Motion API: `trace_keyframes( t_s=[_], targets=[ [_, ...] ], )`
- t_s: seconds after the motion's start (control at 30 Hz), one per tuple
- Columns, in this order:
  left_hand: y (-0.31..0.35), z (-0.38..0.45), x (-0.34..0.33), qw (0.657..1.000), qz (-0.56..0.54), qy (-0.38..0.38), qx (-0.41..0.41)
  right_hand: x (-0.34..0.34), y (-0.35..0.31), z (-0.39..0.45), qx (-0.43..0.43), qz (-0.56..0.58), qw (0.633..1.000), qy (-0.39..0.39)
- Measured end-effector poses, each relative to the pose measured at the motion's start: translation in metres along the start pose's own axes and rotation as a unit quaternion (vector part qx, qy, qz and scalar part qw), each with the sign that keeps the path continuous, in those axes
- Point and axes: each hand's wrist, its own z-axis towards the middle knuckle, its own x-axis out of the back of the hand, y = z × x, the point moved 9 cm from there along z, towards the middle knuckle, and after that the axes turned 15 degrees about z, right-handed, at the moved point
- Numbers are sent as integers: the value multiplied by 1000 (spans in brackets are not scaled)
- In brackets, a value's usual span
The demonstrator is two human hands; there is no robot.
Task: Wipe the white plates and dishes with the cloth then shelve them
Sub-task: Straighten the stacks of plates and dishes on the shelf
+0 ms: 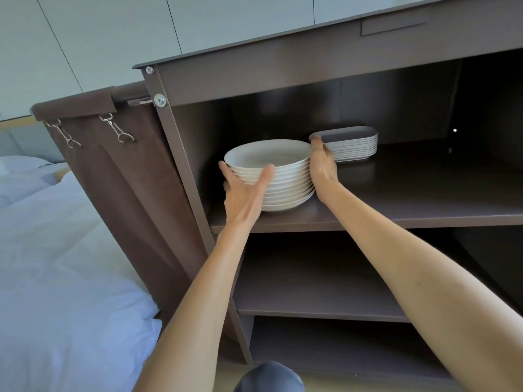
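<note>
White deep plates stand in one stack on the upper shelf of a dark brown open cabinet, near its left front corner. The stack sits flat on the shelf board, its bottom plate in contact with the wood, its rims roughly aligned.

Left hand is on the near left side of the stack: thumb raised against the rims at the front, fingers spread round the left side, palm cupping the lower plates. Right hand lies against the right side of the stack, fingers fairly straight and pointing into the cabinet, palm pressed to the plate edges. Both hands thus hold the stack between them (whether the right thumb hooks under a plate cannot be told from this view).

Behind and to the right, just beside the right fingertips, a second stack of oblong white dishes rests on the same shelf, farther back. The two stacks appear close but not clearly touching.

Below, two lower shelves show. A brown fabric panel hangs at the cabinet's left side, with two metal clips on its top rail. White bedding lies to the left. A dark grey knee shows at the bottom edge.
</note>
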Motion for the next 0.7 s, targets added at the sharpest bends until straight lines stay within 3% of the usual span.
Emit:
trace_keyframes(
  t_s=[0.23,0.7],
  targets=[
    [0,8,-11,993,101,-28,-52,-5,11,1,-25,31,999,0],
    [12,33,-40,997,68,1,-41,17,23,27,25,-46,998,29]
  ],
)
